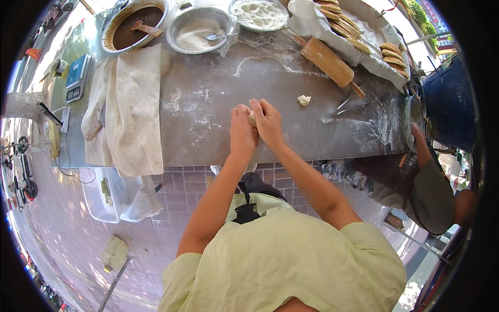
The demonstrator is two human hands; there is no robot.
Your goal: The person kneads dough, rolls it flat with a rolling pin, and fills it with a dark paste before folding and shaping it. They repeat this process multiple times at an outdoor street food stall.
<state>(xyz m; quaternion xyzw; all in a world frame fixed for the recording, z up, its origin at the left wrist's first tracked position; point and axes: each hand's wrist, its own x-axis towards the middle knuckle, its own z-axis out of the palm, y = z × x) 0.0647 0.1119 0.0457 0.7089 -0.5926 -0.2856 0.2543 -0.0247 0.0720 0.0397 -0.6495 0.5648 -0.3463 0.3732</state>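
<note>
Both of my hands meet above the floured metal table [195, 144] around a small piece of dough [252, 119]. My left hand [244, 130] curls over its left side, and my right hand [269, 124] closes in from the right. Most of that dough is hidden by my fingers. To the right of my hands, a separate small lump of dough [304, 100] lies on the table. A wooden rolling pin [327, 61] rests farther back on the right, and thin metal tongs [354, 106] lie in front of its near handle.
Along the back stand a bowl of brown paste [134, 29], a bowl of white granules [200, 33] and a bowl of flour [260, 15]. A cloth-lined tray [370, 29] holds flatbreads. Cloths [134, 109] and a digital scale [78, 78] lie left. Another person's arm [432, 191] reaches in right.
</note>
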